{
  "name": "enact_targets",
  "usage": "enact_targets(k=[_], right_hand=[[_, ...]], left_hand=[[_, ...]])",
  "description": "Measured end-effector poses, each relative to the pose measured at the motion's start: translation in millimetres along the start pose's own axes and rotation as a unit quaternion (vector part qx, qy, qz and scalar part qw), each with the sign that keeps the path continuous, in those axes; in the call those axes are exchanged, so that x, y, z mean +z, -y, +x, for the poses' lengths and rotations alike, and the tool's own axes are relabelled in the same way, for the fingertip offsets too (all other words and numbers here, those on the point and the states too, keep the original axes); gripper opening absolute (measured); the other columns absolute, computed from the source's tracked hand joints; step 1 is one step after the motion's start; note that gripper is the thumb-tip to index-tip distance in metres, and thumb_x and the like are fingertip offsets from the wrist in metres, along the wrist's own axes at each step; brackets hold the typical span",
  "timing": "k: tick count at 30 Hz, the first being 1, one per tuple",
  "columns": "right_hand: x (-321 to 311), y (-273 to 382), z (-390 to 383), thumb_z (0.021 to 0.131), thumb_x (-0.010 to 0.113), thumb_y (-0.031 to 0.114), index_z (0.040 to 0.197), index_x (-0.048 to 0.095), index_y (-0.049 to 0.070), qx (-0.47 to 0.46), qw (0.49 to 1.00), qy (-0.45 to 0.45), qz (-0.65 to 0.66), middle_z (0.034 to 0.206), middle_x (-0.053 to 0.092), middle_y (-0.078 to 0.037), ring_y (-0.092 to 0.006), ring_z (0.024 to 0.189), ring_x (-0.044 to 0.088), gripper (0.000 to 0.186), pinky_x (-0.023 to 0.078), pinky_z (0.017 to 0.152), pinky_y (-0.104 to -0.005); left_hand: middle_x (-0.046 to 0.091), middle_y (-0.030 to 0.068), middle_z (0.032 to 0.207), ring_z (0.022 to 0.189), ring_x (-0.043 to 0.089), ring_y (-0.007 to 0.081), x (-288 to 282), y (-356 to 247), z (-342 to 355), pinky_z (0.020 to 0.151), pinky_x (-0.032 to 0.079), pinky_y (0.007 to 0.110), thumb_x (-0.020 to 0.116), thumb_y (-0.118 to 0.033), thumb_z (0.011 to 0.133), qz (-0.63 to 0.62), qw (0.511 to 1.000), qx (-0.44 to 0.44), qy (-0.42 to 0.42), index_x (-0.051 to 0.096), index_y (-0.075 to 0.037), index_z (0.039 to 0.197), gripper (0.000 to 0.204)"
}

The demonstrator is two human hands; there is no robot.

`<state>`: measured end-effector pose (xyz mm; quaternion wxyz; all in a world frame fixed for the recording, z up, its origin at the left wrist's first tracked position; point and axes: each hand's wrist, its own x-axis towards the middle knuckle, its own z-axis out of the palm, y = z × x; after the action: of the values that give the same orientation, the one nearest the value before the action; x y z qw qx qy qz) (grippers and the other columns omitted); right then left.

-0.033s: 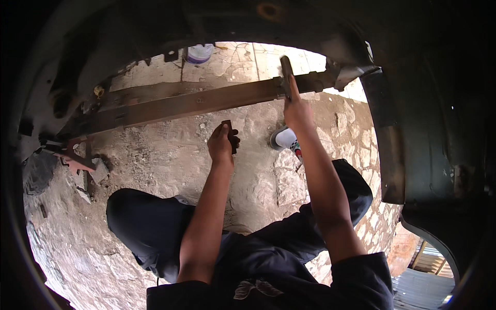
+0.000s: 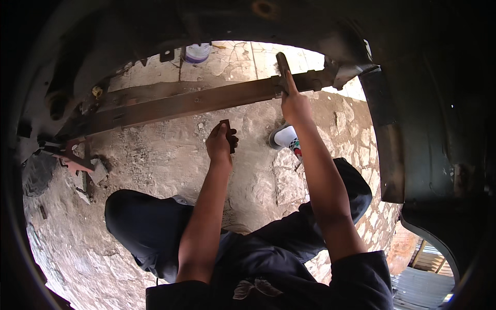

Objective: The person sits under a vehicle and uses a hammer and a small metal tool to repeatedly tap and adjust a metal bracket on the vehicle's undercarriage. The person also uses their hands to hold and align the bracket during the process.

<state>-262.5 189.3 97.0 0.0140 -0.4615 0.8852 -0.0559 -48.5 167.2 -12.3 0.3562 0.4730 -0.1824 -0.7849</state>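
My left hand (image 2: 219, 140) is closed on a small dark brown rectangular block (image 2: 230, 138), above the stony ground between my knees. Farther forward and to the right, my right hand (image 2: 296, 106) grips a dark, narrow, bar-like tool (image 2: 282, 63). Its rounded end points up and away from me. In the picture the tool crosses a long brown metal beam (image 2: 181, 106) near the beam's right end. Whether the tool touches the beam, I cannot tell. The fingers' far sides are hidden on both hands.
Dark metal bodywork (image 2: 429, 144) curves overhead and down the right side. A reddish metal stand (image 2: 76, 161) is at the left, with stones (image 2: 98, 172) beside it. A white and purple bucket (image 2: 198, 53) stands beyond the beam. My shoe (image 2: 282, 138) rests on the ground.
The tool in my right hand has tilted and shifted slightly to the left. My left hand keeps hold of the brown block, almost unmoved.
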Motion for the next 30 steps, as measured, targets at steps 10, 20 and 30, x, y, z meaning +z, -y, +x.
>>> enact_targets(k=[10,20,30], right_hand=[[6.7,7.0,-92.9,0.099,0.052,0.012,0.164,0.009,0.025,0.032,0.998,0.013,0.043,0.079,0.068,-0.029,-0.0447,0.073,0.07,0.079,0.055,0.065,-0.0538],[-31.0,-22.4,-17.8,0.1,0.046,0.008,0.163,0.013,0.031,0.049,0.987,-0.056,-0.142,0.086,0.068,-0.026,-0.0388,0.071,0.071,0.074,0.059,0.062,-0.0509],[-37.2,-50.8,-8.0,0.1,0.049,0.012,0.163,0.005,0.034,0.043,0.985,-0.017,-0.168,0.089,0.07,-0.029,-0.0352,0.071,0.072,0.08,0.061,0.062,-0.0466]], left_hand=[[0.068,0.0096,0.086,0.057,0.059,0.0163,2.0,-8.9,14.4,0.048,0.045,0.031,0.059,-0.024,0.104,0.036,0.999,0.034,0.014,0.064,-0.004,0.126,0.03],[0.07,0.0077,0.082,0.053,0.06,0.0125,11.9,-28.0,-4.7,0.043,0.041,0.027,0.058,-0.029,0.104,0.129,0.987,0.097,0.007,0.066,-0.004,0.125,0.034],[0.069,0.0092,0.08,0.052,0.061,0.0129,14.1,-18.3,-12.0,0.043,0.043,0.027,0.061,-0.024,0.103,0.082,0.991,0.103,0.029,0.065,0.002,0.123,0.033]])
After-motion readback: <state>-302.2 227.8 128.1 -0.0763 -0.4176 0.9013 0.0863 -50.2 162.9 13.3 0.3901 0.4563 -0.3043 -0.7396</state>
